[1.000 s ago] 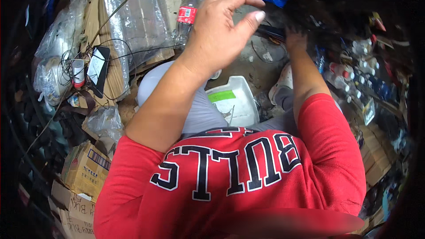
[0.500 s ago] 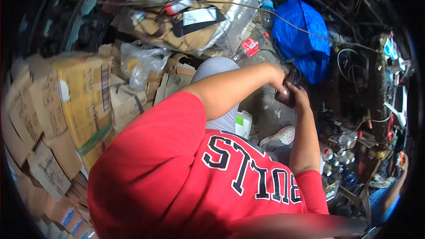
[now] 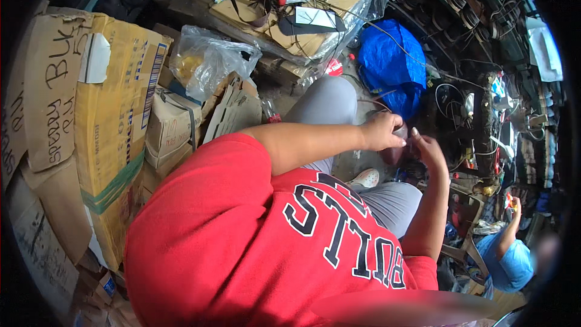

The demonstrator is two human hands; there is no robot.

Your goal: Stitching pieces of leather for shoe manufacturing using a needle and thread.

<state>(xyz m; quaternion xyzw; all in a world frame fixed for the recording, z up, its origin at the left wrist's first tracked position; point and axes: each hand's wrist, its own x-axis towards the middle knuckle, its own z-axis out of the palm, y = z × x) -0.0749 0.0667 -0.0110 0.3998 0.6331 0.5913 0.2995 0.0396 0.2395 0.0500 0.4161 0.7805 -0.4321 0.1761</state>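
Matt brown cardboard boxes (image 3: 112,109); beside them a glossy clear plastic bag (image 3: 206,60); a crinkled blue plastic sack (image 3: 390,63); a red cloth shirt (image 3: 242,248).

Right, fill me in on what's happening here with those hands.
A person in a red shirt sits among cardboard boxes and clutter, both hands raised in front of the knees. The left hand is closed around a small dark object; what it is cannot be made out. The right hand touches it from the other side. Beyond the hands lies a blue bag. Another person in a blue top sits at the lower right.
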